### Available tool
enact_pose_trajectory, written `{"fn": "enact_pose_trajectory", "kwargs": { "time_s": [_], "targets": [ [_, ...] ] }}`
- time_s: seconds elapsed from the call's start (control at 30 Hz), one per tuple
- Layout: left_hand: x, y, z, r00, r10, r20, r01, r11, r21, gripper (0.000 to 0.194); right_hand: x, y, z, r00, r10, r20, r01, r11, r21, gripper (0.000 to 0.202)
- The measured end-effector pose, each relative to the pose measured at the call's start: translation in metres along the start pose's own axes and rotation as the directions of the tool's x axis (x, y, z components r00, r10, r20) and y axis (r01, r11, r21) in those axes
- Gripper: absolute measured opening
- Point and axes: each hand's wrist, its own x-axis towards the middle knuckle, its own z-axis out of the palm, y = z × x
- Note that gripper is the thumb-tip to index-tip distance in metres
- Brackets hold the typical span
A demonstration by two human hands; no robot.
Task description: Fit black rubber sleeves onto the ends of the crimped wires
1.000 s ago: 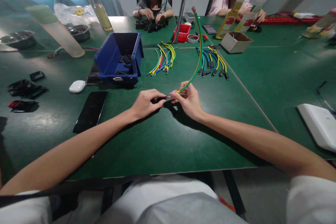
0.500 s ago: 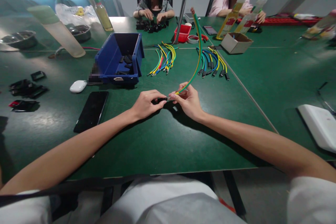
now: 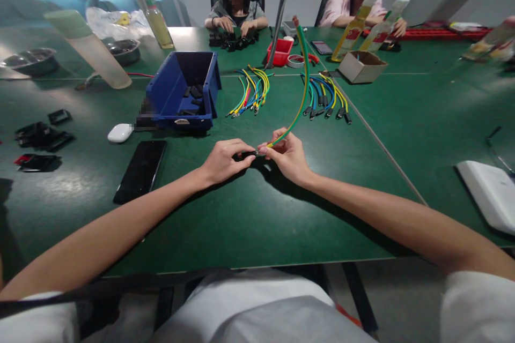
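My left hand [image 3: 226, 161] pinches a small black sleeve [image 3: 246, 154], mostly covered by the fingers. Between finger and thumb, my right hand [image 3: 288, 158] grips a green-and-yellow cable [image 3: 304, 88] close to its lower end. That end meets the black sleeve; how far it sits inside cannot be made out. The cable curves upward to a bare copper end. Beyond the hands lies a bunch of thin coloured wires [image 3: 257, 88] with metal lugs. To its right are more wires [image 3: 332, 91] with black sleeves on their ends. A blue bin [image 3: 183, 118] holds several black sleeves.
A black phone [image 3: 140, 171] and a white earbud case [image 3: 119, 132] lie left of my hands. Farther back stand a red box [image 3: 284, 48], a small carton [image 3: 362, 68] and bottles [image 3: 157, 24]. Two people sit across the green table [image 3: 257, 225]. A white device [image 3: 488, 193] lies at right.
The cable's lower end has come slightly closer to the black sleeve, and less of its metal tip shows between my hands. Everything else stays nearly as it was.
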Motion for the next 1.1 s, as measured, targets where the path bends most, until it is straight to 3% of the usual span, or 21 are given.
{"fn": "enact_pose_trajectory", "kwargs": {
  "time_s": [1.1],
  "targets": [
    [-0.0015,0.0005,0.0009,0.998,0.043,-0.049,-0.043,0.999,0.019,0.012,-0.0001,0.0088,-0.0029,0.996,-0.013,0.083,0.011,1.000,0.017,0.037]
  ]
}}
